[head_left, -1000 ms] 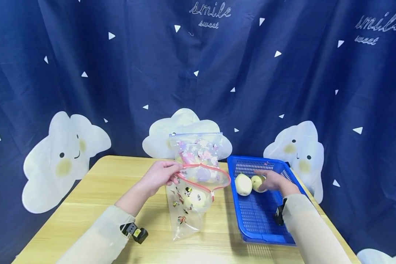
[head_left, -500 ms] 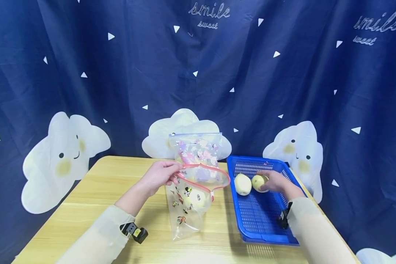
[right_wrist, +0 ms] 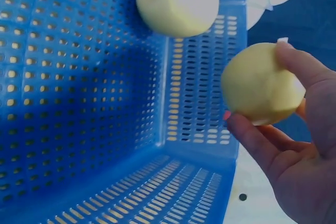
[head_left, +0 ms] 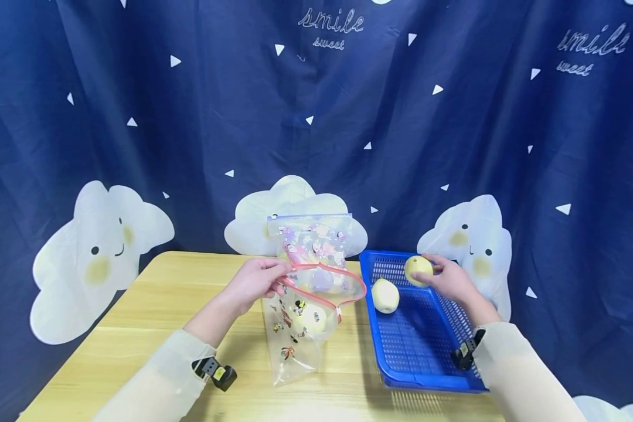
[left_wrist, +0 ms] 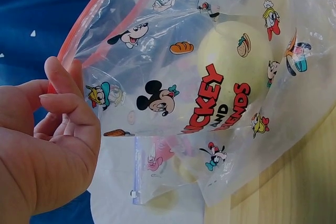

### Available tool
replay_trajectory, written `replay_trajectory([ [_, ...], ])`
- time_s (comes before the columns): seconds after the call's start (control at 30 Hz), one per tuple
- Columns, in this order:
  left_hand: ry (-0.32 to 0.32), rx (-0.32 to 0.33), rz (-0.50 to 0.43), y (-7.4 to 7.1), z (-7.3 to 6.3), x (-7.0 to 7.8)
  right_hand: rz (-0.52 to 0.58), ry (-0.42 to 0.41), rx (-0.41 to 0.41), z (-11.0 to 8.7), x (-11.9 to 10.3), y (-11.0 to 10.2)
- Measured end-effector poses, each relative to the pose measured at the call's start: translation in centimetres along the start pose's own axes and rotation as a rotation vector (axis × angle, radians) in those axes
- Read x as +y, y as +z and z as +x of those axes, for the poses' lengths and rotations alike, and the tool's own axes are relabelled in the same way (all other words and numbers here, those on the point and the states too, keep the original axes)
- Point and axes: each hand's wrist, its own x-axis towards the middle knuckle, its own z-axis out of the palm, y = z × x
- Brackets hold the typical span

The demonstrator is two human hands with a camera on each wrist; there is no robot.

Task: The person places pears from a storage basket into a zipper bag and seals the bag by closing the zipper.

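My left hand pinches the red zip edge of a clear cartoon-printed zip bag, whose mouth gapes toward the right. Inside that bag rests a pale yellow pear, seen through the plastic. My right hand grips another pale pear between thumb and fingers, held up over the far end of the blue basket. The right wrist view shows this pear beside the basket's rim, with the fingers round its side. A further pear lies in the basket along its left wall.
Behind the held bag stands a second clear bag with a purple-blue zip and pink print. The wooden table carries the bags at its middle and the basket on its right. A dark blue curtain hangs behind.
My right hand closed round the pear in the basket and lifted it up toward the basket's far end. The left hand kept its pinch on the bag's edge.
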Motion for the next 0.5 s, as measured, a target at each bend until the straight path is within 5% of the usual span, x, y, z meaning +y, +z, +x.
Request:
replay_trajectory([
  [0.17, 0.0, 0.003, -0.004, 0.1, 0.0, 0.0, 0.039, -0.039, 0.062, -0.5, -1.2, -0.3],
  [0.5, -0.011, 0.018, 0.002, 0.2, 0.2, -0.2, 0.096, -0.071, 0.046, -1.7, -6.3, 0.5],
])
